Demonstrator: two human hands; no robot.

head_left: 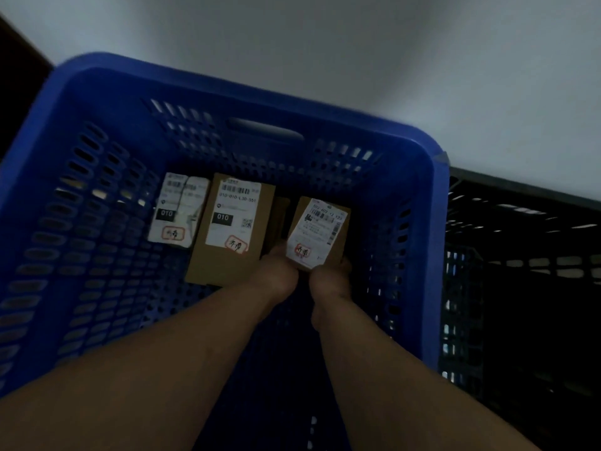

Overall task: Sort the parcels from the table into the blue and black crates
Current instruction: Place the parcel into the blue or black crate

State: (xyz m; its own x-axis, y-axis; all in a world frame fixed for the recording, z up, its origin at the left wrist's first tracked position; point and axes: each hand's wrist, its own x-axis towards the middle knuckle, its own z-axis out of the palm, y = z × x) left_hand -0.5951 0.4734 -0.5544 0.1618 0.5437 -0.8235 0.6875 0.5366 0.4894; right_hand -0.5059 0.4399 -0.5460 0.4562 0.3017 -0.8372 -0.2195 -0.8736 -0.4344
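Both my arms reach down into the blue crate (419,222). My left hand (276,271) and my right hand (328,281) grip the near end of a small brown parcel (320,229) with a white label, low over the crate floor on its right side. A larger brown parcel (231,229) with a white label lies flat in the middle of the floor. A white parcel (177,209) lies to its left. The black crate (520,255) stands against the blue crate's right side; its inside is dark.
A pale wall (357,53) rises behind both crates. A dark edge (16,76) shows at the far left. The near half of the blue crate's floor is bare under my arms.
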